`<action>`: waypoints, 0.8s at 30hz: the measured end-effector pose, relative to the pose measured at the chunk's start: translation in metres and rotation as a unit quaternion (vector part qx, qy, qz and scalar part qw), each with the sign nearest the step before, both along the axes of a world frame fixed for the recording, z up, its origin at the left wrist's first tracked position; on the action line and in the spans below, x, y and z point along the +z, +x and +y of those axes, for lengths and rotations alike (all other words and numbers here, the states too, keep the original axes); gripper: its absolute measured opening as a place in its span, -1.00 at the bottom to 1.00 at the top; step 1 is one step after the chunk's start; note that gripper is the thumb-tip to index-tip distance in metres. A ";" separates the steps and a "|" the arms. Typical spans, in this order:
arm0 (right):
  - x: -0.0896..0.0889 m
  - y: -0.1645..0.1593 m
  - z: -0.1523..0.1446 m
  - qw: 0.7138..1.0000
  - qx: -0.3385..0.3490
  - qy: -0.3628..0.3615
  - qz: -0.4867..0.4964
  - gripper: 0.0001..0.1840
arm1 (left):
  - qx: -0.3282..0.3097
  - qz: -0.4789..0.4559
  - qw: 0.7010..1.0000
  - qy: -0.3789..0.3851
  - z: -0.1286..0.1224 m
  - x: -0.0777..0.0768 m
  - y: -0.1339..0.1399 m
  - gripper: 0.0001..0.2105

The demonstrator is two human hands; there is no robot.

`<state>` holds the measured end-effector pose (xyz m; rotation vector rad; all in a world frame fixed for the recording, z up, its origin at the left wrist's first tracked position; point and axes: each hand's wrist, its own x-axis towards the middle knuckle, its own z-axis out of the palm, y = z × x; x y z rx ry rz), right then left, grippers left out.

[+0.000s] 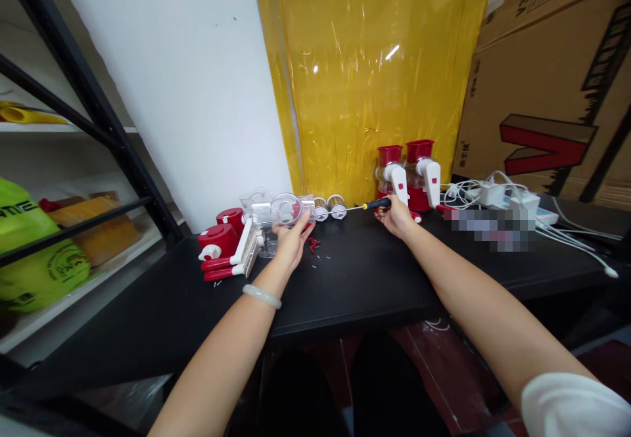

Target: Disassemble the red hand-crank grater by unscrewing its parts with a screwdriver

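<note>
My left hand [292, 238] is closed around a clear plastic housing [284, 209] with a round opening, held just above the black table. In my right hand [393, 216] is a screwdriver [377, 204] with a black and yellow handle. Its long shaft points left, with the tip close to the housing's right end; whether it touches cannot be made out. Beneath the left hand lie small red parts [314, 245] and several tiny screws [319, 258]. Behind the shaft sit two metal-and-white drums [337, 207].
Red bases [217, 242] and white crank handles with red grips [219, 273] lie at the left. Two assembled red-and-white rotary graters [390, 161] stand at the back right. White chargers and cables [522, 207] spread along the right side. A large cardboard box [537, 75] rises behind.
</note>
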<state>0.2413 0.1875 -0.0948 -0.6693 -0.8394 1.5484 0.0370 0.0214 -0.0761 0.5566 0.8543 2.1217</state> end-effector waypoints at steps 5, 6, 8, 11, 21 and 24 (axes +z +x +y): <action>-0.002 -0.001 0.003 1.000 -0.007 0.015 -0.008 -0.78 | 0.005 0.008 1.000 -0.005 0.000 -0.001 0.000 -0.49; -0.002 -0.001 0.003 1.000 -0.007 0.021 -0.004 -0.80 | 0.010 0.009 1.000 -0.007 0.001 0.000 -0.001 -0.49; -0.002 -0.001 0.003 0.999 -0.002 0.032 0.007 -0.84 | 0.022 0.013 1.000 -0.014 0.000 0.000 -0.001 -0.50; 0.000 0.002 0.001 0.999 0.013 0.029 0.019 -0.88 | 0.037 0.024 0.999 -0.020 0.000 0.001 -0.001 -0.50; 0.000 0.001 0.004 0.999 -0.025 0.035 -0.033 -0.71 | 0.036 0.032 0.998 -0.034 -0.001 0.001 -0.001 -0.54; -0.006 0.001 0.009 0.988 -0.056 0.087 -0.114 -0.66 | 0.041 0.027 0.998 -0.039 -0.001 0.001 -0.002 -0.57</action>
